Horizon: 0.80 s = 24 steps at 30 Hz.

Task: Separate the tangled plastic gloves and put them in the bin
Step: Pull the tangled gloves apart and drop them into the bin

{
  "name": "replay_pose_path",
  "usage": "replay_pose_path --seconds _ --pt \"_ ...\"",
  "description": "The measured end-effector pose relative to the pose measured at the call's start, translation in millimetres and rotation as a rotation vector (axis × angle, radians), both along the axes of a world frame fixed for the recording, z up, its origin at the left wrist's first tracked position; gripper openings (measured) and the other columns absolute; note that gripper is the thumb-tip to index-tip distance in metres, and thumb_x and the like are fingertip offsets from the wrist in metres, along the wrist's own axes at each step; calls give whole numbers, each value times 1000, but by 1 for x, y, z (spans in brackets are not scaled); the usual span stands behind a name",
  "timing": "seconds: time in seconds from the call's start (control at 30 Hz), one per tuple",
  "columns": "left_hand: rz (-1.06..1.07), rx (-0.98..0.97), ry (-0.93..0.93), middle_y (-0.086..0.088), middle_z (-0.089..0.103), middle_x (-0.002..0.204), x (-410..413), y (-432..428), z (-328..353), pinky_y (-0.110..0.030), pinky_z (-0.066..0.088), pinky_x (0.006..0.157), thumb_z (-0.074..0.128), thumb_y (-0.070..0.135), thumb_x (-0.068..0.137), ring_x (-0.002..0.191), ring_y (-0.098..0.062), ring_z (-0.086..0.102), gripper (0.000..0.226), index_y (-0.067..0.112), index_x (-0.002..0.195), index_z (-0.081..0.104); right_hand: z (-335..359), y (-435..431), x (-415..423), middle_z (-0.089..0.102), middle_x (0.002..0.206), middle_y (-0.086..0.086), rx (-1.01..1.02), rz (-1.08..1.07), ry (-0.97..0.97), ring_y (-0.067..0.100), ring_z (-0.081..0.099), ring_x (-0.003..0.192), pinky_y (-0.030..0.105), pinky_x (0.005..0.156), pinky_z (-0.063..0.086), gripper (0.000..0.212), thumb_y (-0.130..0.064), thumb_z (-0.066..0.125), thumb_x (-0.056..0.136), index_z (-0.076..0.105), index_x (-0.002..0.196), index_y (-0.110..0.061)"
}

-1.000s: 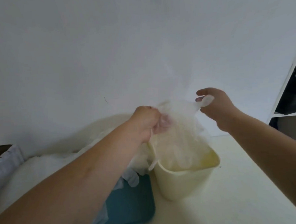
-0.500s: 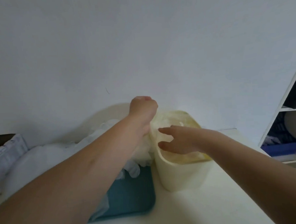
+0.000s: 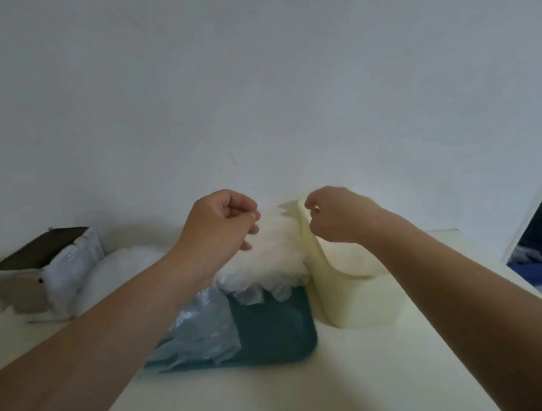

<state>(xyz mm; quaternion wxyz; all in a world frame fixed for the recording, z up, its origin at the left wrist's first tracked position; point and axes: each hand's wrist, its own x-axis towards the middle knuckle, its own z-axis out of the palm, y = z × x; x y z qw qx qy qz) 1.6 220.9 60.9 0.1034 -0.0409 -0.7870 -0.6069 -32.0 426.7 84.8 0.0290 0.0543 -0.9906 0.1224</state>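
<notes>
**Q:** Why are the hands raised as shown?

**A:** Both work above the pile. The left hand point(image 3: 223, 222) is curled at the crest of the heap of clear plastic gloves point(image 3: 275, 255). The right hand point(image 3: 336, 216) is curled at the left rim of the cream bin point(image 3: 356, 301). This likely suits drawing one glove free towards the bin's mouth.

**Q:** Do the fingers hold a glove?

**A:** Cannot tell for either hand, as the film is thin and blurred. The heap lies at 4 o'clock of the left fingertips, touching or just beside them, and at 8 o'clock of the right hand. It rests on the far end of the teal tray point(image 3: 276, 330), and the bin stands at the tray's 3 o'clock. Looser gloves point(image 3: 200, 328) lie at the tray's 8 o'clock.
</notes>
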Motion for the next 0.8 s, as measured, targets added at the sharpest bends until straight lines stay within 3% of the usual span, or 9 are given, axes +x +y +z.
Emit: replay_pose_path --seconds 0.07,0.13,0.2,0.27,0.37,0.47,0.6,0.67,0.8 --pt "-2 -193 16 2 75 95 12 -16 -10 -23 55 55 66 10 98 74 -14 76 12 21 98 72 1 -30 15 60 141 -1 -143 75 146 21 60 124 37 103 52 49 -12 49 93 58 141 -22" --pt "-23 -415 15 12 72 96 22 -37 -26 -16 50 59 69 20 98 75 -8 73 10 30 98 71 -7 -66 28 64 137 -3 -273 197 225 17 61 121 32 102 54 46 -11 49 96 62 138 -23" --pt "-53 -579 -28 17 69 94 33 -59 -43 -16 47 66 72 33 95 78 -3 67 2 33 96 70 -22 -96 34 69 123 -6 -467 270 137 12 69 101 23 83 60 43 -8 48 95 67 130 -25" --pt "-90 -714 -71 20 64 93 41 -76 -61 -17 45 68 76 49 90 79 0 61 18 33 96 68 -41 -115 34 72 109 -2 -622 263 -50 16 73 81 29 66 64 41 -5 47 93 69 123 -22" --pt "-155 -876 -134 20 55 102 45 -92 -87 -23 48 72 75 72 77 86 0 56 47 35 104 66 -72 -129 24 75 97 1 -671 218 -99 21 74 78 37 71 65 36 -7 48 95 72 119 -19" --pt "-164 -947 -77 12 58 100 40 -102 -109 -36 56 77 74 76 74 85 -8 57 51 29 94 72 -86 -137 14 76 98 -1 -775 172 -56 17 74 86 40 86 63 31 -9 51 99 74 117 -18" --pt "-162 -834 -18 2 60 96 30 -109 -121 -42 54 79 74 39 92 83 -16 59 16 23 91 78 -89 -144 7 77 100 -2 -851 206 -84 13 75 87 43 90 62 24 -13 56 102 75 115 -17" --pt "-138 -692 -38 -2 64 82 26 -114 -113 -41 52 70 71 28 95 71 -15 58 20 16 80 74 -86 -145 8 78 101 -2 -915 252 -126 14 76 90 46 91 61 19 -24 60 103 75 112 -19" --pt "-37 0 -175 -3 70 74 21 -124 -76 -27 46 55 65 27 101 63 -16 58 23 9 88 71 -75 -141 8 78 110 6 -1188 357 -231 25 75 104 46 96 59 38 -46 61 98 75 116 -16"
